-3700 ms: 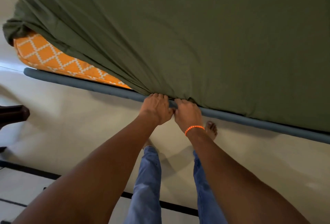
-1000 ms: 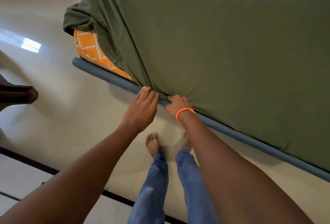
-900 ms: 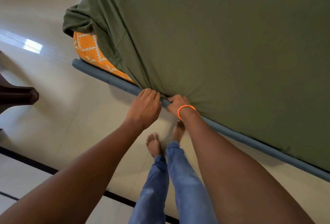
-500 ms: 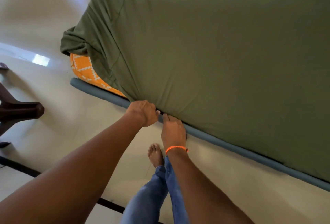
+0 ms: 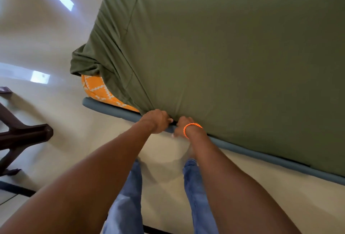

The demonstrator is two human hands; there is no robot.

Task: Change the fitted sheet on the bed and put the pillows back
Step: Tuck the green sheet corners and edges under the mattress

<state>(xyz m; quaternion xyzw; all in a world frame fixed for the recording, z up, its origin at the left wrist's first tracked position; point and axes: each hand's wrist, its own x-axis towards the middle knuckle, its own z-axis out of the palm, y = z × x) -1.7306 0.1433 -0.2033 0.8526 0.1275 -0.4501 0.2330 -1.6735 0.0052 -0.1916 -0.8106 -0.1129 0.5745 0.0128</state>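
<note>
Both hands at the bed's near edge – left hand (image 5: 157, 120) and right hand (image 5: 182, 126) curled, each grip pinching the green fitted sheet (image 5: 224, 56) hem by the blue frame rail (image 5: 115, 111) – orange mattress (image 5: 99, 90) corner uncovered.

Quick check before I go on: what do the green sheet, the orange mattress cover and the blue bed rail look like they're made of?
Sheet: soft matte knit or cotton, judging by its fine creases and stretch folds near both hands. Mattress cover: woven printed fabric, orange with a white lattice. Rail: smooth, rounded, dull blue; padded vinyl or painted tube, cannot tell which.
</note>
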